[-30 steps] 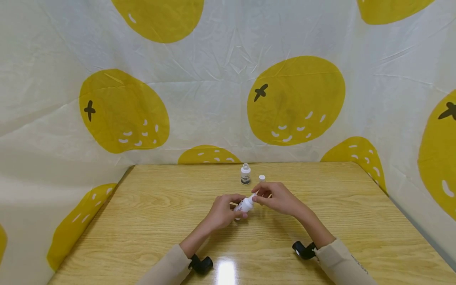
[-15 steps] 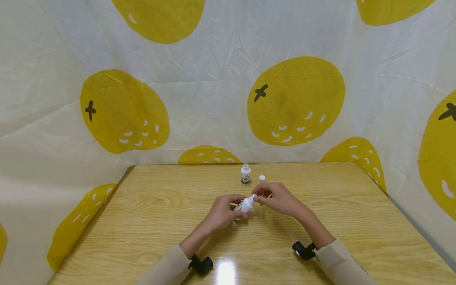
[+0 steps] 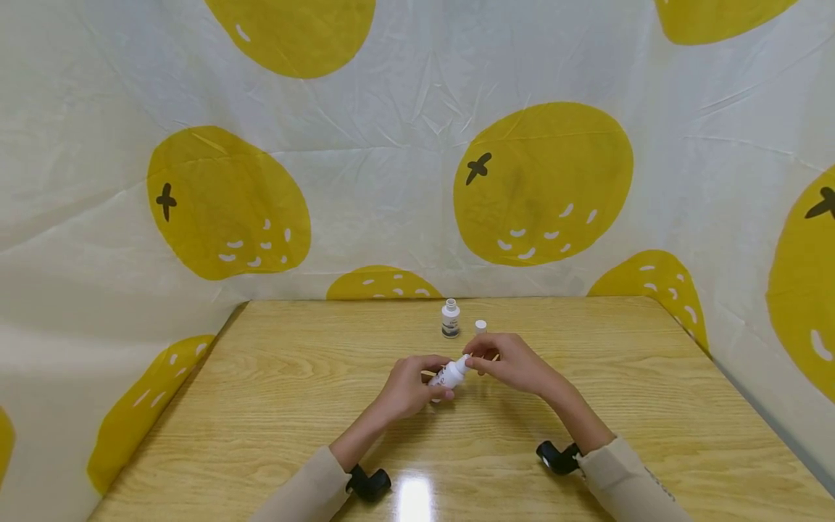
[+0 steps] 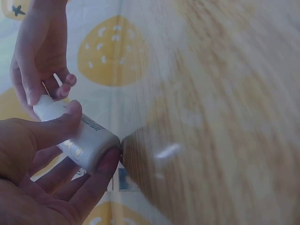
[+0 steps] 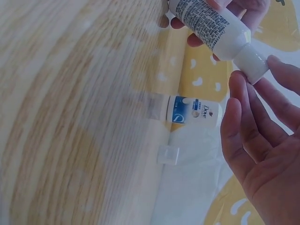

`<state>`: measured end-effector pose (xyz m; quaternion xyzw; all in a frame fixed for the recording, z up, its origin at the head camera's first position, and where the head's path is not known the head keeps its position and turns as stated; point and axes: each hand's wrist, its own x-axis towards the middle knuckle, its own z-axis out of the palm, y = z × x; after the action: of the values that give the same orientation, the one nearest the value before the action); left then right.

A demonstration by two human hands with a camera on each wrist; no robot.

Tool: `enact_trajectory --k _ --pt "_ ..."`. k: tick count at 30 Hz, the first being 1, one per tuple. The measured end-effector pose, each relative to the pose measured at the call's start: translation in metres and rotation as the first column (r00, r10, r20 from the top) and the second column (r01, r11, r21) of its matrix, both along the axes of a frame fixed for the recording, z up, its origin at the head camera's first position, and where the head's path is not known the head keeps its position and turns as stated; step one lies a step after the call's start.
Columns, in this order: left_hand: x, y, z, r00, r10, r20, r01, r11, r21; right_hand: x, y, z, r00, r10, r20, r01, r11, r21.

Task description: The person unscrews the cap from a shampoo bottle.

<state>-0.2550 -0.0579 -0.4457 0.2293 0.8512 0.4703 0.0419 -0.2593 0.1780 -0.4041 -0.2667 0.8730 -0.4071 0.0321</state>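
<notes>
A white bottle (image 3: 448,375) with printed lettering is held tilted low over the table, its top toward the right hand. My left hand (image 3: 409,388) grips its body, thumb on one side and fingers round the other, as the left wrist view shows. At the bottle's top, the fingertips and thumb of my right hand (image 3: 512,362) pinch its white cap (image 5: 251,63). Dense dark print covers the side of the held bottle seen in the right wrist view. Its base, in the left wrist view, is close over the tabletop.
Behind the hands stands a second white bottle (image 3: 450,319), labelled Dove, with its neck uncapped. A small white cap (image 3: 480,326) sits to its right, just beyond the right hand. The wooden table (image 3: 293,377) ends at a hanging cloth (image 3: 385,210) with yellow fruit shapes.
The right fingertips and the cap end of the bottle shift very slightly. Both hands otherwise keep their places, and the standing bottle has not moved.
</notes>
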Motion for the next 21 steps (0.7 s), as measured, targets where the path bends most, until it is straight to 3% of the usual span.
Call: enact_trajectory --k 21 --pt "-0.0008 -0.0006 -0.0012 1.000 -0.003 0.002 0.003 1.000 0.003 -0.0008 0.0013 -0.0020 1.000 0.008 -0.001 -0.008 1.000 -0.011"
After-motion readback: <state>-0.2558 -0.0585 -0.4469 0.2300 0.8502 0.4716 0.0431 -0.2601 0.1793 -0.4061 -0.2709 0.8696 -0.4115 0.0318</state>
